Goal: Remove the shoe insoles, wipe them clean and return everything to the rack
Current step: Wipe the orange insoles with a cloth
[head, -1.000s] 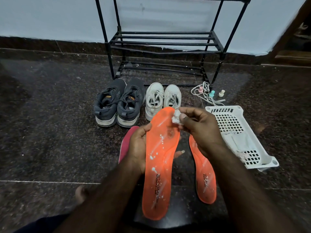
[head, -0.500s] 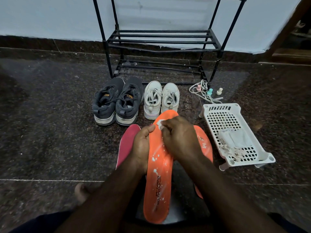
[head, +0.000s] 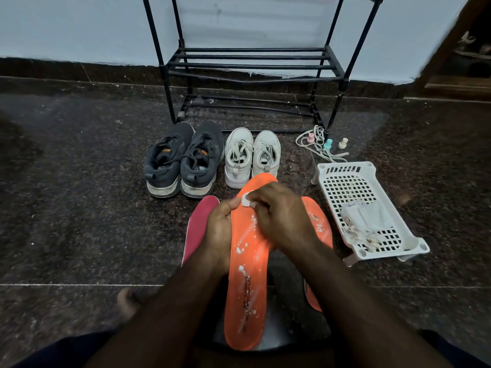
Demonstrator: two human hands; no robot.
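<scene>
My left hand [head: 218, 233] grips the left edge of an orange insole [head: 245, 285] held lengthwise in front of me; white flecks dot its surface. My right hand [head: 281, 217] pinches a small white wad of tissue [head: 245, 201] and presses it on the insole's upper part. A second orange insole [head: 320, 227] lies on the floor under my right forearm, partly hidden. A pink insole [head: 198, 227] lies on the floor left of my left hand. Dark grey sneakers [head: 183, 160] and white sneakers [head: 252, 156] stand side by side in front of the black rack [head: 249, 65].
A white perforated basket [head: 369, 208] with wipes and crumpled tissue lies on the floor at the right. White laces [head: 313, 144] and small coloured caps [head: 329, 143] lie by the rack's right leg. Dark speckled floor spreads all around; my bare foot [head: 130, 301] shows lower left.
My right hand came down from above the insole's toe onto its upper surface with the tissue and has rubbed there. The insole and left hand stayed almost still.
</scene>
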